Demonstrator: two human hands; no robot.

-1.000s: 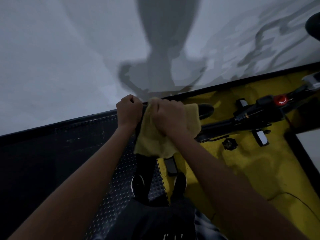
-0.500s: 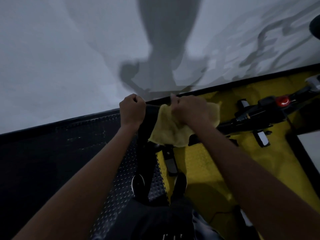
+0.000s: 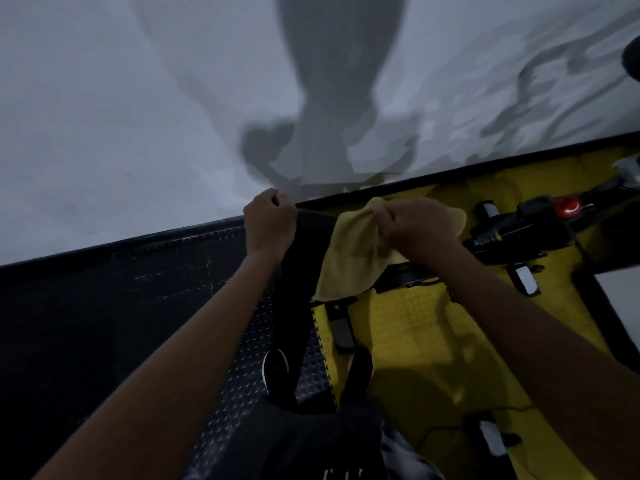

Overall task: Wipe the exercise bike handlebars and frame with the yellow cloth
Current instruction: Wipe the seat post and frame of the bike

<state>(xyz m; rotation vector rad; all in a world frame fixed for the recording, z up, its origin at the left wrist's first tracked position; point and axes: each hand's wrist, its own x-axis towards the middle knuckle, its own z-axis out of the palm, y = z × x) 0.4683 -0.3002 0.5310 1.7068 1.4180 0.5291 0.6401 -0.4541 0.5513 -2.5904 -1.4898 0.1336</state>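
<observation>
My right hand (image 3: 420,226) grips the yellow cloth (image 3: 349,254) bunched over the black handlebar of the exercise bike (image 3: 519,230); the cloth hangs down to the left of the fist and hides the bar beneath it. My left hand (image 3: 270,221) is curled round the handlebar's left end (image 3: 313,223), a short way left of the cloth. The bike's black frame runs off to the right, with a red knob (image 3: 568,205) on top.
A white wall (image 3: 138,98) rises just behind the handlebar, with shadows on it. Black studded floor matting (image 3: 156,289) lies at left, yellow matting (image 3: 415,334) at right. My two shoes (image 3: 277,367) stand below the bar. A thin cable (image 3: 446,429) trails on the yellow mat.
My right hand has slid the cloth rightward along the handlebar, away from my left hand, which has stayed gripping the left end.
</observation>
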